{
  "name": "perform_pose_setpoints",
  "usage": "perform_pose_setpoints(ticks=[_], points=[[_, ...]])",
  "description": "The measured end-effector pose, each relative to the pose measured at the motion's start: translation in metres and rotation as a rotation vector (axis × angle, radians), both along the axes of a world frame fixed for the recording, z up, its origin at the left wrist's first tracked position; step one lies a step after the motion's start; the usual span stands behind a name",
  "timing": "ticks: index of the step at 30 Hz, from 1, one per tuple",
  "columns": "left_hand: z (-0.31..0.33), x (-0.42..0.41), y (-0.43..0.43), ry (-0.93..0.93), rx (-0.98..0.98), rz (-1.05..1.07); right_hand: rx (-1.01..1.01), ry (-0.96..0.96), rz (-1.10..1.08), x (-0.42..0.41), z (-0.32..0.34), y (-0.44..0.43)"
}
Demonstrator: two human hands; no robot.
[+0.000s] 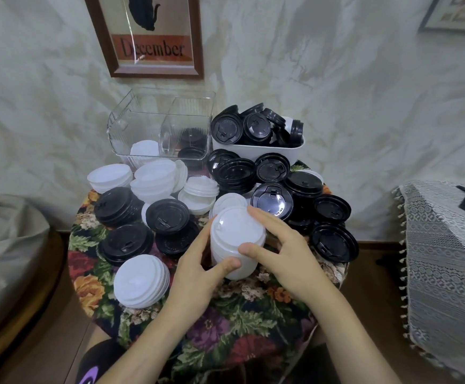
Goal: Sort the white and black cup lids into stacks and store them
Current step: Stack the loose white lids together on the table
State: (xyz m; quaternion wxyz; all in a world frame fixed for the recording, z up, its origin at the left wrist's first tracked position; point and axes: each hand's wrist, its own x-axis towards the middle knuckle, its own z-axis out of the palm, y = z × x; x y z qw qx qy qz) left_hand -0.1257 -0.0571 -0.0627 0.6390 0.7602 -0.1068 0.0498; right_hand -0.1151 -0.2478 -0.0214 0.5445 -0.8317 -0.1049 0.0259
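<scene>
A tall stack of white lids (235, 239) stands at the middle of the round table. My left hand (198, 273) grips its left side, thumb across the front. My right hand (278, 253) holds its right side, fingers over the top rim and thumb on the front. Other white lid stacks (141, 281) (153, 178) lie on the left half. Black lids (167, 216) (333, 242) sit in piles left of centre and on the right. A clear two-part bin (159, 126) at the back holds a few white and black lids.
A white tub (256, 152) full of black lids sits at the back right. The table wears a floral cloth (239, 322). A lace-covered piece of furniture (447, 259) stands to the right, a grey cushion (4, 245) to the left. A framed picture (148, 37) hangs behind.
</scene>
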Motion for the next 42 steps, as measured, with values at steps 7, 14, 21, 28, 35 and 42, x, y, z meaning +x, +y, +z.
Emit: perform_pose_setpoints(ticks=[7, 14, 21, 28, 35, 42], points=[[0.004, -0.003, -0.002, -0.009, 0.058, 0.022, 0.001, -0.047, -0.086, -0.005, -0.007, 0.008], [0.004, -0.003, 0.002, 0.036, -0.035, -0.028, 0.050, -0.002, -0.064, -0.008, -0.006, 0.007], [0.004, -0.004, -0.001, 0.068, -0.084, -0.013, 0.100, 0.002, -0.033, -0.001, 0.007, -0.007], [0.000, -0.001, -0.006, 0.037, -0.034, 0.007, -0.492, -0.255, -0.445, 0.064, 0.031, -0.063], [0.000, -0.002, -0.006, 0.028, -0.020, 0.011, -0.685, -0.092, -0.384, 0.106, 0.007, -0.080], [-0.002, 0.000, -0.005, 0.033, -0.010, 0.017, -0.517, -0.174, -0.469, 0.104, 0.011, -0.076]])
